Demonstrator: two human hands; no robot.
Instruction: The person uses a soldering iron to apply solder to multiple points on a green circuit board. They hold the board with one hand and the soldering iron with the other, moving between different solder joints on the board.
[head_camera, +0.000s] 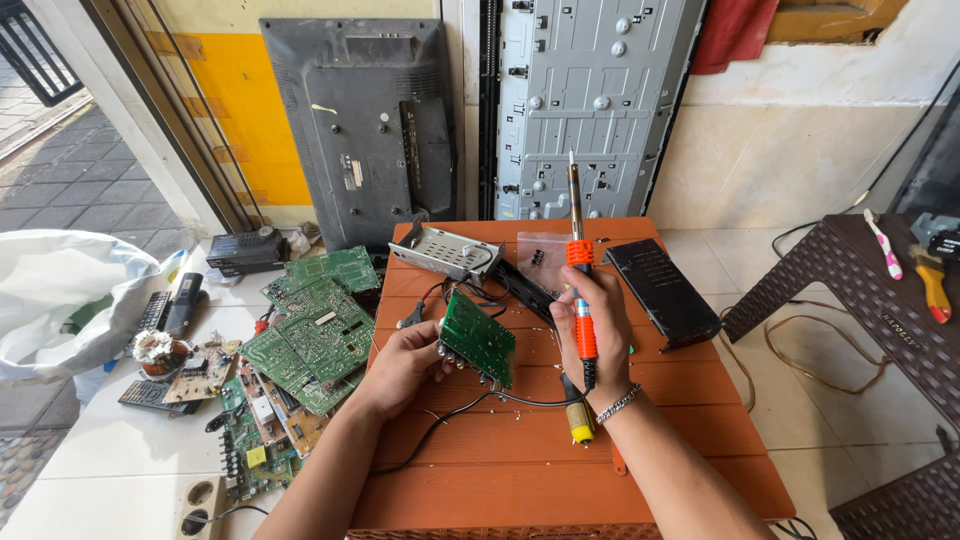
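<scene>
My left hand (405, 362) holds a small green circuit board (478, 337) by its left edge, tilted up above the orange table (520, 470). My right hand (596, 335) grips an orange-handled soldering iron (579, 265) upright, its tip pointing up and away from the board. The iron's black cord (470, 405) trails across the table under both hands. A bracelet sits on my right wrist.
A metal bracket (445, 250), a small clear bag (545, 255) and a black box (663, 290) lie on the table's far part. Green circuit boards (310, 335) pile on the floor at left beside remotes and a white bag (60, 295). A wicker table (880, 300) stands right.
</scene>
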